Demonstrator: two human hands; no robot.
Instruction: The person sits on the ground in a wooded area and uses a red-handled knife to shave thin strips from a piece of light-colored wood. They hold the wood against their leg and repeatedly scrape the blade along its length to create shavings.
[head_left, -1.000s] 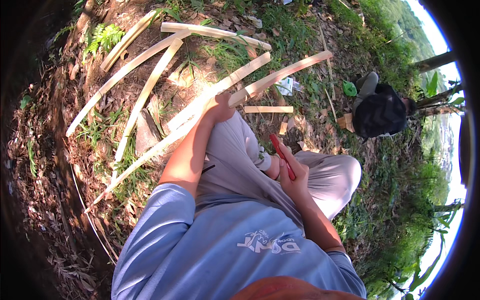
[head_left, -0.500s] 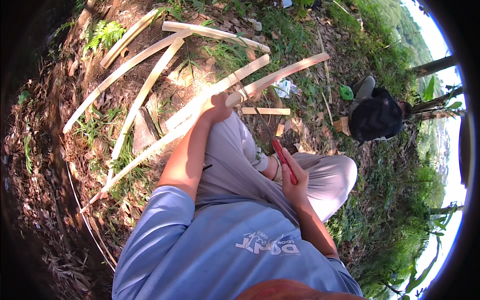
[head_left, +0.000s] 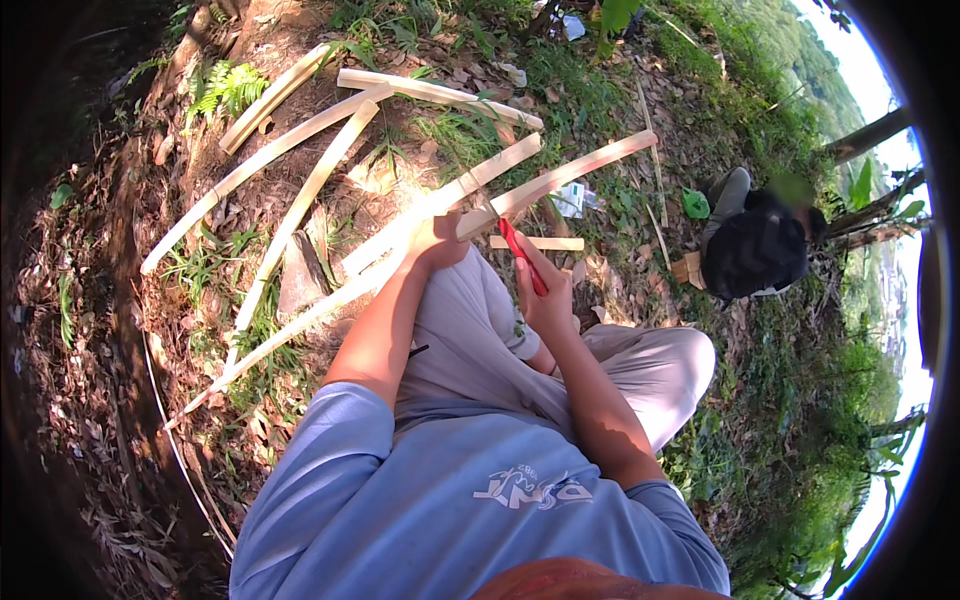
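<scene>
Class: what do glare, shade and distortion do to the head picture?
Head view: glare washes out the wooden strip beside the left hand; head view: sky at right nearly white; head view: ground at far left deeply shaded; head view: other strips look bowed, likely fisheye.

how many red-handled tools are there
1: the red-handled tool is in the right hand, its tip near the pale wood strip by the left hand; others could be hidden.

Strong sunlight dapples the ground, washing out the wooden strip at the left hand. Deep shade darkens the far left; the sky glares white. Fisheye distortion bends the rim; a blurred patch touches the seated person.
</scene>
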